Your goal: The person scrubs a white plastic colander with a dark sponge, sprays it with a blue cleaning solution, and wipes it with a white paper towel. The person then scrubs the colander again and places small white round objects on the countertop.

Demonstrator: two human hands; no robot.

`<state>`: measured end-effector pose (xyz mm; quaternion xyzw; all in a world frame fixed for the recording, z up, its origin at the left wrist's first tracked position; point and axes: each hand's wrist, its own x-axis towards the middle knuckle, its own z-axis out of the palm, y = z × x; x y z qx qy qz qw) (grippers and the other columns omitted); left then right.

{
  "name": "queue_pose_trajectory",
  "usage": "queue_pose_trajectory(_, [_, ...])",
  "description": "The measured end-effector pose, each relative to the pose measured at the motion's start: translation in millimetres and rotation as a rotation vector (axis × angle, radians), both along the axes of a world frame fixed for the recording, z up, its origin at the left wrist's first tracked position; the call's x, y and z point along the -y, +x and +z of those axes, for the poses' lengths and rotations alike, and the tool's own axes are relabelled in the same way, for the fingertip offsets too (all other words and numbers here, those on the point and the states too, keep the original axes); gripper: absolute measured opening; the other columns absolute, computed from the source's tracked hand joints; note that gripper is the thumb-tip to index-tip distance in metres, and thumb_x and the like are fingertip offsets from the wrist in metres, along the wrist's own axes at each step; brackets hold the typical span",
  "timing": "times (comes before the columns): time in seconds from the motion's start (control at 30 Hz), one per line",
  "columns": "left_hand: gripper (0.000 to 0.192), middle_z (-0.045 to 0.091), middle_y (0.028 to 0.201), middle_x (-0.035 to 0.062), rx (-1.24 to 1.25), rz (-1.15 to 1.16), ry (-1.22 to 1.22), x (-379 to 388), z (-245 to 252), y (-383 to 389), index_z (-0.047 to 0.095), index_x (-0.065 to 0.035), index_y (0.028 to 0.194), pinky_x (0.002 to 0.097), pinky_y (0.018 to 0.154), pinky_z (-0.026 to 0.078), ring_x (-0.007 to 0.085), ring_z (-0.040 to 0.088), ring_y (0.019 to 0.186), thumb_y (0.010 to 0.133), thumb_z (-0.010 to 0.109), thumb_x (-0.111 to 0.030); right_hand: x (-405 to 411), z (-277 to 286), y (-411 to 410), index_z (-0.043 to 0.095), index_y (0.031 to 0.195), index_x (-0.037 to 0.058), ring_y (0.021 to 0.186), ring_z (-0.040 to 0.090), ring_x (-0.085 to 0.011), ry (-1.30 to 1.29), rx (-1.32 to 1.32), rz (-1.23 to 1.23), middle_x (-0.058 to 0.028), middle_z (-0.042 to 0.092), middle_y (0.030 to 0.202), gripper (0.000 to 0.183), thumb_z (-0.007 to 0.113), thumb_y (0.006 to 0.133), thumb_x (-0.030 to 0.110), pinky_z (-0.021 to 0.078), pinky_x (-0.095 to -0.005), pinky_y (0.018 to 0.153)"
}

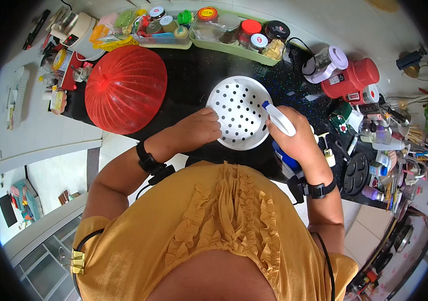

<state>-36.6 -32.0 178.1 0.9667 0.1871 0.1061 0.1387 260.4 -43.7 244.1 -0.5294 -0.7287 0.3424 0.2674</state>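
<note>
A round white steamer basket [241,109] with dark-looking holes is in front of me over the black countertop. My left hand [202,128] is closed around the left part of its rim. On the basket's right side, my right hand [293,129] grips a spray bottle [281,120] by its neck. The white spray head with a blue nozzle tip points towards the basket. Below that hand shows part of the bottle's blue body; my palm and fingers hide its neck and trigger.
A red mesh food cover [125,90] stands left of the basket. Behind, green trays [232,47] hold several jars. To the right are a lilac-lidded jug [325,66], a red flask [351,79], a dark moulded pan [356,174] and crowded utensils. Black countertop [187,71] shows between them.
</note>
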Motion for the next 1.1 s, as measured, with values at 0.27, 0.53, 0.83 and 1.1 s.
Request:
queue_pose_trajectory(0.27, [0.002,0.054,0.077,0.0026,0.040,-0.060,0.000,-1,3,4,0.062,-0.0106,0.077,0.0343,0.093,0.043,0.0210,0.057,0.086,0.077,0.063,-0.009,-11,-3,-4,0.069,0.096,-0.0007,0.087,0.066,-0.0432,-0.038,0.121,-0.001,-0.0230,0.067,0.093,0.025,0.071,0.084,0.021,0.0535,-0.0460,0.078])
queue_pose_trajectory(0.53, [0.003,0.056,0.080,0.0016,0.024,-0.022,-0.052,-2,-4,-3,0.062,-0.0102,0.079,0.0363,0.094,0.043,0.0218,0.057,0.089,0.077,0.063,-0.010,-9,-4,9,0.070,0.102,-0.0004,0.082,0.069,-0.0340,-0.140,-0.040,-0.160,-0.0193,0.070,0.089,0.026,0.071,0.086,0.021,0.0545,-0.0399,0.078])
queue_pose_trajectory(0.83, [0.021,0.066,0.107,0.0057,0.333,0.719,-0.712,8,-13,-47,0.065,-0.0097,0.111,0.0406,0.100,0.042,0.0256,0.058,0.111,0.097,0.050,-0.005,-31,-2,55,0.068,0.105,-0.0018,0.071,0.064,-0.0115,0.141,-0.263,-0.478,-0.0052,0.068,0.082,0.022,0.071,0.093,0.016,0.0507,-0.0263,0.067])
queue_pose_trajectory(1.1, [0.047,0.041,0.157,0.0116,1.744,0.767,-1.684,0,-35,-41,0.035,-0.0068,0.153,0.0466,0.122,0.029,0.0285,0.040,0.144,0.110,0.030,-0.025,-68,-53,63,0.068,0.107,-0.0003,0.081,0.064,-0.0127,0.445,-0.358,-0.610,-0.0075,0.069,0.091,0.019,0.072,0.093,0.013,0.0517,-0.0280,0.075])
